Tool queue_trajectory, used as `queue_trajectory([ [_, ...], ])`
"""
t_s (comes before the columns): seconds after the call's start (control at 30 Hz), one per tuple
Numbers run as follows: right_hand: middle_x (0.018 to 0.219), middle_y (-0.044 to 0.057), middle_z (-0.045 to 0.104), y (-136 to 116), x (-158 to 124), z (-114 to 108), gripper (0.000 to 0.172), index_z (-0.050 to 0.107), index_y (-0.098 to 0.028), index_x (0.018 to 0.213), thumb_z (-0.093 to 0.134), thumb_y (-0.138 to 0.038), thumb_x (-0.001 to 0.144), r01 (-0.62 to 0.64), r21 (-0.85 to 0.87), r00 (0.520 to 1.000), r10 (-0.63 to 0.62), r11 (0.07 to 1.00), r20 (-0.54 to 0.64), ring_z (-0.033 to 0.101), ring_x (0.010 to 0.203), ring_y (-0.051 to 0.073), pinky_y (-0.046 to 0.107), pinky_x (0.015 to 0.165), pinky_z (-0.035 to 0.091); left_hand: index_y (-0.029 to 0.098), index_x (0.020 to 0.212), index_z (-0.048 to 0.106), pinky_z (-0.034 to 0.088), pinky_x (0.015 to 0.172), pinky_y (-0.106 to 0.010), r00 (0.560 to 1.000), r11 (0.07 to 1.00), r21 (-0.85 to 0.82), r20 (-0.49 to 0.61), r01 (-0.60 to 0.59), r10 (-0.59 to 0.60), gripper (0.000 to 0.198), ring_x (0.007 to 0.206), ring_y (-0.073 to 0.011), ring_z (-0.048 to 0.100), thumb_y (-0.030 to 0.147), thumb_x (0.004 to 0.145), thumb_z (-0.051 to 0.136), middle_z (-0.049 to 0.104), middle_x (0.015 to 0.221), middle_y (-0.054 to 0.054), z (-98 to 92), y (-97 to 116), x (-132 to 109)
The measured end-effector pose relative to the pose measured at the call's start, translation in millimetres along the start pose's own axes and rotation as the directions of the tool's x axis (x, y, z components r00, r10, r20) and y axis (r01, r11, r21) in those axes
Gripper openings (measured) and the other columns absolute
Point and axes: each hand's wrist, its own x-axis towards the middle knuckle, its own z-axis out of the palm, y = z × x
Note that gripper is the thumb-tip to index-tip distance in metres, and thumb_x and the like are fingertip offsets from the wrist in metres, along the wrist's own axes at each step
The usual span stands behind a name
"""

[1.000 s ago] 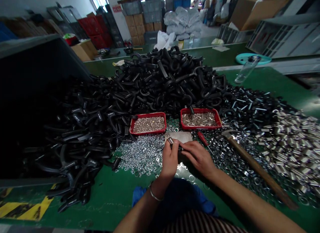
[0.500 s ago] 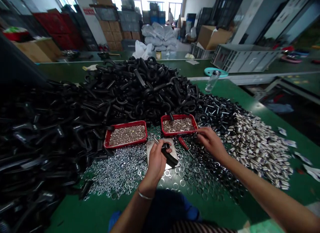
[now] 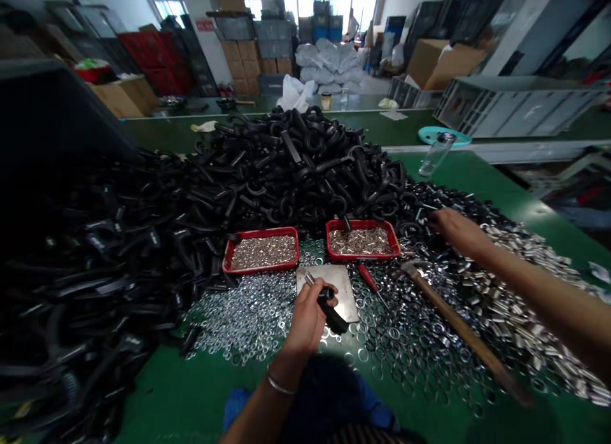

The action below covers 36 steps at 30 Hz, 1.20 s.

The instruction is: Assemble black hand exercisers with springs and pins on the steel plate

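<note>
My left hand [image 3: 309, 317] is closed around a black curved handle part [image 3: 333, 312] with a metal threaded end [image 3: 310, 280], held over a small steel plate [image 3: 334, 285]. My right hand [image 3: 451, 226] reaches far right into a heap of dark bolts and small pieces [image 3: 443, 199]; its fingertips are down among them and I cannot see whether they hold anything. A hammer with a wooden handle [image 3: 453, 320] lies between the two hands. Beside the plate lies a red-handled screwdriver [image 3: 368, 278].
Two red trays [image 3: 260, 250] [image 3: 361, 239] of small metal parts sit beyond the plate. A big pile of black curved handles [image 3: 286, 164] fills the left and back. Washers and nuts [image 3: 248, 313] cover the green table; silver sleeves [image 3: 520, 278] spread right. A clear bottle [image 3: 433, 155] stands behind.
My right hand has moved from the plate out to the right, past the right tray, into the heap of dark pieces. My left hand keeps the black handle part over the plate.
</note>
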Motion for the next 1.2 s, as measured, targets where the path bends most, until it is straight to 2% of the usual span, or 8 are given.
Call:
queue_trajectory([
  [0.13, 0.091, 0.014, 0.069, -85.6, -44.1, 4.7, 0.035, 0.057, -0.016, 0.112, 0.055, -0.046, 0.094, -0.183, 0.391, 0.964, 0.242, 0.902, -0.106, 0.068, 0.085, 0.023, 0.039, 0.078, 0.048, 0.016, 0.085, 0.05, 0.042, 0.062, -0.023, 0.999, 1.0, -0.003, -0.055, 0.0, 0.0, 0.027, 0.064, -0.0076, 0.053, 0.035, 0.085, 0.069, 0.063, 0.082, -0.003, -1.3, 2.0, 7.8],
  [0.27, 0.102, 0.007, 0.07, -196.2, -96.7, 31.0, 0.024, 0.052, -0.025, 0.11, 0.059, -0.041, 0.094, -0.233, 0.883, 0.972, 0.115, 0.407, 0.204, 0.071, 0.084, 0.021, 0.041, 0.082, 0.057, 0.016, 0.089, 0.052, 0.044, 0.066, -0.024, 1.0, 0.998, 0.06, -0.02, -0.017, 0.018, 0.026, 0.067, -0.0087, 0.056, 0.037, 0.087, 0.066, 0.063, 0.084, -0.002, 11.5, -0.4, 11.2],
  [0.37, 0.102, 0.006, 0.069, -234.9, -108.3, 48.1, 0.021, 0.051, -0.026, 0.109, 0.058, -0.039, 0.094, -0.229, 0.909, 0.973, 0.076, 0.349, 0.217, 0.071, 0.086, 0.02, 0.039, 0.083, 0.058, 0.017, 0.092, 0.053, 0.046, 0.069, -0.025, 0.999, 0.99, 0.135, 0.028, -0.032, 0.029, 0.027, 0.068, -0.0107, 0.058, 0.042, 0.088, 0.063, 0.062, 0.081, 0.0, 16.8, 1.7, 4.8],
  [0.57, 0.097, 0.007, 0.066, -233.0, -106.9, 56.0, 0.016, 0.055, -0.023, 0.106, 0.058, -0.032, 0.094, 0.023, 0.667, 0.988, -0.117, 0.745, 0.097, 0.066, 0.088, 0.023, 0.039, 0.08, 0.054, 0.019, 0.093, 0.056, 0.047, 0.071, -0.026, 0.991, 0.899, 0.424, -0.025, -0.109, 0.131, 0.032, 0.072, -0.0128, 0.057, 0.05, 0.089, 0.059, 0.06, 0.083, 0.0, 2.9, 7.4, -7.9],
  [0.77, 0.094, 0.006, 0.066, -224.3, -112.5, 54.4, 0.013, 0.054, -0.023, 0.108, 0.052, -0.031, 0.097, 0.076, 0.666, 0.979, -0.183, 0.742, 0.091, 0.065, 0.083, 0.021, 0.036, 0.074, 0.054, 0.019, 0.093, 0.057, 0.046, 0.071, -0.027, 0.991, 0.817, 0.564, 0.017, -0.118, 0.131, 0.034, 0.077, -0.0158, 0.059, 0.053, 0.092, 0.054, 0.062, 0.087, -0.002, 4.8, 12.0, -11.3],
  [0.9, 0.101, 0.009, 0.065, -222.6, -109.1, 53.2, 0.014, 0.056, -0.023, 0.106, 0.056, -0.033, 0.095, 0.12, 0.749, 0.963, -0.26, 0.651, 0.071, 0.062, 0.094, 0.023, 0.04, 0.084, 0.053, 0.02, 0.093, 0.057, 0.045, 0.076, -0.027, 0.982, 0.711, 0.678, 0.102, -0.186, 0.16, 0.029, 0.081, -0.0164, 0.058, 0.048, 0.094, 0.051, 0.062, 0.087, -0.001, 14.7, 22.2, -16.0],
  [1.07, 0.069, -0.005, 0.052, -235.6, -105.5, 62.3, 0.029, 0.044, -0.023, 0.09, 0.051, -0.05, 0.096, -0.483, 0.863, 0.851, -0.153, 0.144, 0.502, 0.044, 0.048, 0.009, 0.021, 0.044, 0.039, 0.02, 0.093, 0.056, 0.042, 0.079, -0.029, 0.941, 0.486, 0.824, 0.157, -0.292, 0.299, 0.023, 0.083, -0.0173, 0.056, 0.042, 0.097, 0.049, 0.061, 0.087, -0.002, 13.6, 22.7, -13.9],
  [1.2, 0.071, -0.004, 0.059, -238.6, -108.9, 66.9, 0.038, 0.045, -0.021, 0.086, 0.056, -0.057, 0.092, -0.601, 0.792, 0.771, -0.182, 0.111, 0.611, 0.042, 0.045, 0.007, 0.018, 0.039, 0.032, 0.021, 0.088, 0.058, 0.04, 0.078, -0.031, 0.911, 0.367, 0.855, 0.25, -0.366, 0.327, 0.022, 0.081, -0.0195, 0.056, 0.041, 0.096, 0.051, 0.062, 0.085, -0.004, 5.7, 23.5, -9.8],
])
